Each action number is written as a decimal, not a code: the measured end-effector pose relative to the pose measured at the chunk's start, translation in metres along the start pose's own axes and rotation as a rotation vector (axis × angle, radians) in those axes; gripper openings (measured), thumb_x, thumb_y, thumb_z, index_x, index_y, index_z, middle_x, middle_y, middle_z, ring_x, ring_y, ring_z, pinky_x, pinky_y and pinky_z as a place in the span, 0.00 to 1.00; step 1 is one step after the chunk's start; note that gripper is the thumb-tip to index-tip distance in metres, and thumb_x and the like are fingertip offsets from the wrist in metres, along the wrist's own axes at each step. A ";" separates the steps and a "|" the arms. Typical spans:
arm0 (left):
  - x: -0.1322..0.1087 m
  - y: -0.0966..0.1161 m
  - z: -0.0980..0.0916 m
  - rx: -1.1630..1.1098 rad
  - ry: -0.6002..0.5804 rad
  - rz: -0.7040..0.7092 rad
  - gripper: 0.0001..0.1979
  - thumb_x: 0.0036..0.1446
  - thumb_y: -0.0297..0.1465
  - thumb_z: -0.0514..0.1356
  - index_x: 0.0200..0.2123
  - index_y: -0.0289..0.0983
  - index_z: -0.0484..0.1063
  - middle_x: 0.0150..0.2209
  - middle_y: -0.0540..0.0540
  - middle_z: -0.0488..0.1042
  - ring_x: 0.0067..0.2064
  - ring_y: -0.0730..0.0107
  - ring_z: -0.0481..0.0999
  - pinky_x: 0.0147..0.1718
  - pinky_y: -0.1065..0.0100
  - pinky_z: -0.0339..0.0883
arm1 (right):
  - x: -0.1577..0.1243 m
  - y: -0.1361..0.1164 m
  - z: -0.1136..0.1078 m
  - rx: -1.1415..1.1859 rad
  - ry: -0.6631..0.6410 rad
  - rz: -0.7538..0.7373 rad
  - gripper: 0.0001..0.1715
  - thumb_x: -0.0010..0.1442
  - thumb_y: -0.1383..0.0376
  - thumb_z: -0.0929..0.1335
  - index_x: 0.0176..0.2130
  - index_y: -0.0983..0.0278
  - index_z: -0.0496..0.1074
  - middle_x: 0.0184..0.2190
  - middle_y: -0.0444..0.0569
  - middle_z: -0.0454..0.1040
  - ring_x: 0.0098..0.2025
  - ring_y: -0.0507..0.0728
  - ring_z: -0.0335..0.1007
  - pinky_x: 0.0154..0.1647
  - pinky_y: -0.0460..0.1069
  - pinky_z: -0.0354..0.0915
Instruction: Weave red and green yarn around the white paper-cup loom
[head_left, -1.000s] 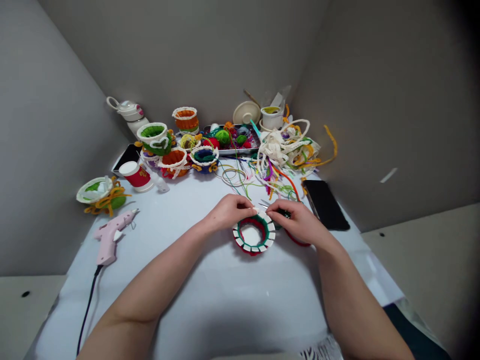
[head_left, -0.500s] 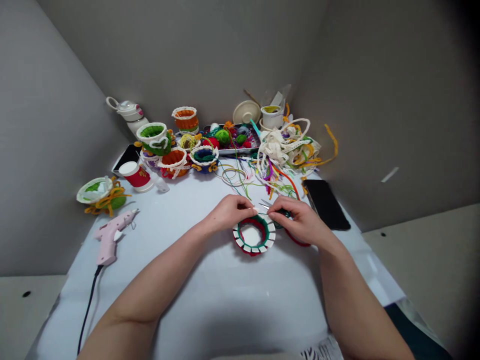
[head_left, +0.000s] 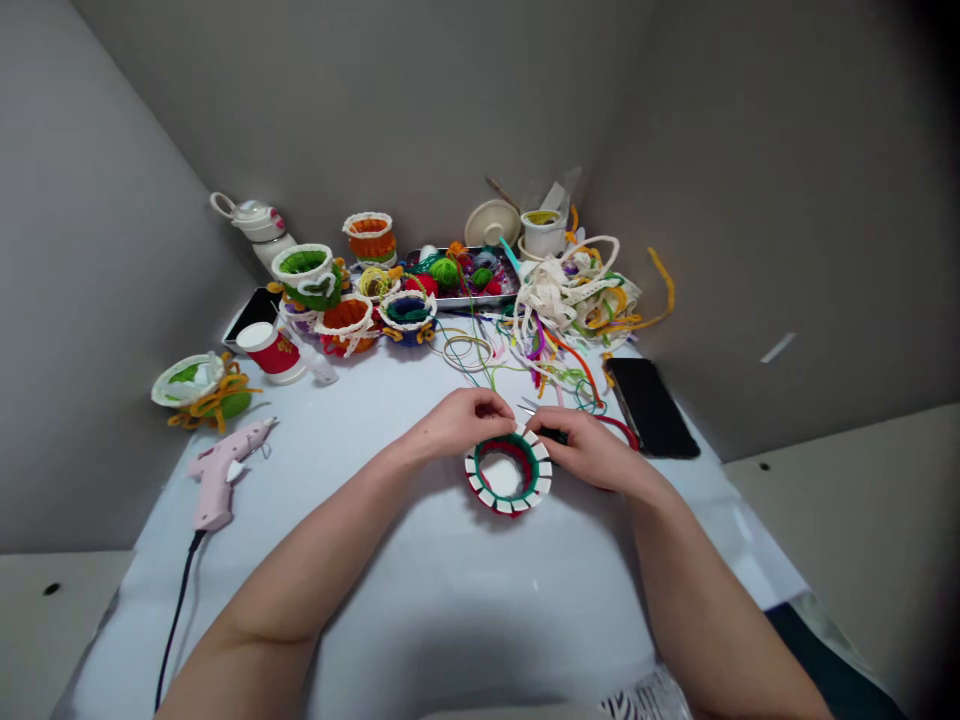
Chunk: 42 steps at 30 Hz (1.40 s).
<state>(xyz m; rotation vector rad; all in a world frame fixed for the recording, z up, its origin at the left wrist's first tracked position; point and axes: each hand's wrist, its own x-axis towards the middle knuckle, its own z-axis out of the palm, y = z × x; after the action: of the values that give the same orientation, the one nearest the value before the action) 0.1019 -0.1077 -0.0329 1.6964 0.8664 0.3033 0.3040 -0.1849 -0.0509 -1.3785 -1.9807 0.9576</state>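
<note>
A paper cup [head_left: 498, 497] with its rim cut into white tabs folded outward sits in front of me, dark green and red yarn woven round its inside wall. My left hand [head_left: 474, 420] is closed on the cup's far rim, fingertips pinching a tab. At the upper right of the rim, the fingers of my right hand [head_left: 581, 443] are closed against the tabs; any yarn strand between them is too small to make out. Scissors [head_left: 529, 406] lie just behind my right hand, their handles partly hidden. Red yarn [head_left: 621, 430] curves out past that hand.
A pink glue gun [head_left: 219, 480] with a cord lies left. Several yarn-covered cups [head_left: 349, 318] stand at the back left, near a red-and-white paper cup [head_left: 276, 355]. A tray of yarn balls [head_left: 465, 300], tangled cords [head_left: 559, 290] and a black phone [head_left: 652, 408] lie beyond my hands.
My right hand has come down and left onto the cup's rim, its fingers now against the tabs. More of the red yarn shows behind it. My left hand keeps its hold.
</note>
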 end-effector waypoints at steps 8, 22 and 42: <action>-0.001 -0.002 -0.003 0.094 -0.014 0.023 0.11 0.50 0.36 0.61 0.31 0.32 0.74 0.28 0.49 0.72 0.29 0.74 0.68 0.31 0.72 0.62 | 0.002 0.000 -0.001 -0.013 0.051 0.064 0.11 0.63 0.62 0.64 0.36 0.63 0.74 0.33 0.47 0.77 0.35 0.55 0.70 0.36 0.47 0.64; 0.006 -0.005 0.010 0.064 0.077 0.069 0.15 0.50 0.40 0.63 0.32 0.33 0.77 0.30 0.46 0.77 0.31 0.71 0.72 0.31 0.72 0.63 | -0.002 0.001 -0.009 0.002 0.104 0.075 0.11 0.62 0.60 0.65 0.36 0.63 0.74 0.33 0.47 0.76 0.36 0.55 0.69 0.38 0.48 0.64; 0.008 -0.010 0.014 0.048 0.105 -0.018 0.16 0.49 0.41 0.61 0.31 0.32 0.76 0.28 0.46 0.75 0.29 0.73 0.70 0.27 0.73 0.62 | -0.013 -0.006 -0.024 -0.037 0.109 -0.023 0.10 0.62 0.62 0.66 0.33 0.63 0.74 0.31 0.48 0.74 0.35 0.55 0.68 0.38 0.48 0.63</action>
<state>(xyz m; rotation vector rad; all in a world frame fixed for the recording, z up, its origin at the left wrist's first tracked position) 0.1118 -0.1117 -0.0482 1.7284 0.9725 0.3650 0.3234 -0.1926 -0.0318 -1.3944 -1.9378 0.8222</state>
